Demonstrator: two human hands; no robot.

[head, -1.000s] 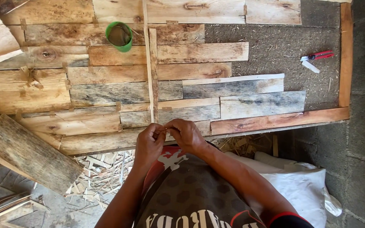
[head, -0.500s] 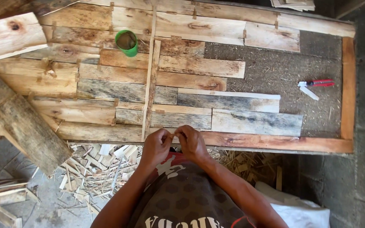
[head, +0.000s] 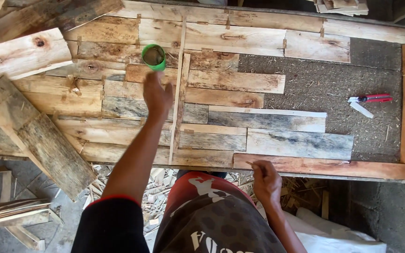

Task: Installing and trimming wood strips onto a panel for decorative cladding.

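Note:
My left hand [head: 157, 95] is stretched out over a panel of rough wooden planks [head: 221, 79], its fingers just below a small green cup [head: 153, 56] that stands on the planks. It holds nothing. My right hand [head: 265, 180] stays near the panel's front edge, fingers pinched on a small thin sliver that I cannot make out clearly. A narrow wooden strip [head: 179, 103] lies across the planks, running from back to front, just right of my left hand.
A red-handled utility knife [head: 369, 100] lies on the bare board at the right. Loose weathered planks [head: 38, 136] lean at the left. Wood scraps [head: 141, 187] litter the floor below. A white sack [head: 338, 234] lies at the lower right.
My hands were together at the panel's front edge. The left hand has now reached forward toward the green cup, while the right stays low near the edge.

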